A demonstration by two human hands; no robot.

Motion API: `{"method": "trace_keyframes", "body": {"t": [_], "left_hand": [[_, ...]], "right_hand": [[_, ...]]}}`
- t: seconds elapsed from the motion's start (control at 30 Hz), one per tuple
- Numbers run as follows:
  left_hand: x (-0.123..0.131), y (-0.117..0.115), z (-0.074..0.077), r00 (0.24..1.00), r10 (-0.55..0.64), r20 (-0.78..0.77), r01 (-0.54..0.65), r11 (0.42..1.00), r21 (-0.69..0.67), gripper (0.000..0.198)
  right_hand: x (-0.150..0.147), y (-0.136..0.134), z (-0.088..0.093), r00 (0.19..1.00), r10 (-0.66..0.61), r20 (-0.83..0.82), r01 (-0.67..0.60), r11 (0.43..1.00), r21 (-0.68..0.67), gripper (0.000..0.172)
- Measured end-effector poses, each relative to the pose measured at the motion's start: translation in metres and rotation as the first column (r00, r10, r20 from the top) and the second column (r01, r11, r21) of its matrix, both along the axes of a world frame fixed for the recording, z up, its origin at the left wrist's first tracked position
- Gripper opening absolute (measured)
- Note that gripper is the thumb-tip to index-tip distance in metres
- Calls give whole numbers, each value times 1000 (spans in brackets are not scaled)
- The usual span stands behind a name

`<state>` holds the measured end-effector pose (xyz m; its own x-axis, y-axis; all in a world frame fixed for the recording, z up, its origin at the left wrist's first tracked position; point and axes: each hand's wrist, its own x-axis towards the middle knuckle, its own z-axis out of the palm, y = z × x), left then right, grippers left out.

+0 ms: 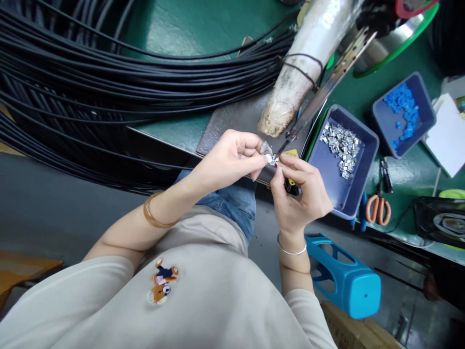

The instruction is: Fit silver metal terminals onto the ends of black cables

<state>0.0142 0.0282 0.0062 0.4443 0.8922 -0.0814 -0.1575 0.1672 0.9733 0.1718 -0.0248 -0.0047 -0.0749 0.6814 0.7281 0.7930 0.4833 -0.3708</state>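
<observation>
In front of me both hands meet at the bench edge, closed in pinches. My left hand [238, 157] grips a small shiny metal piece [273, 159] between thumb and fingers; something greyish wraps a fingertip. From the other side, the thumb and fingertips of my right hand [300, 191] pinch at the same piece. Fine details of it are too small to make out. Just above my fingertips ends the dark tip of a soldering iron [319, 103], slanting down from the upper right.
A wrapped pipe [308, 68] hangs beside the iron. Black cable coils [145, 82] cover the left. To the right stand a bin [336, 194] of metal pieces, a bin [430, 114] of blue parts, orange-handled scissors [378, 209] and, below, a blue stool [363, 293].
</observation>
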Motion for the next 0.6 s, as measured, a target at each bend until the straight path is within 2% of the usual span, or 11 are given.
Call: {"method": "trace_keyframes", "body": {"t": [0.6], "left_hand": [[1,1,3,1000,11,13,-12,1000,28,17]], "right_hand": [[-2,1,3,999,-21,42,19,999,46,15]]}}
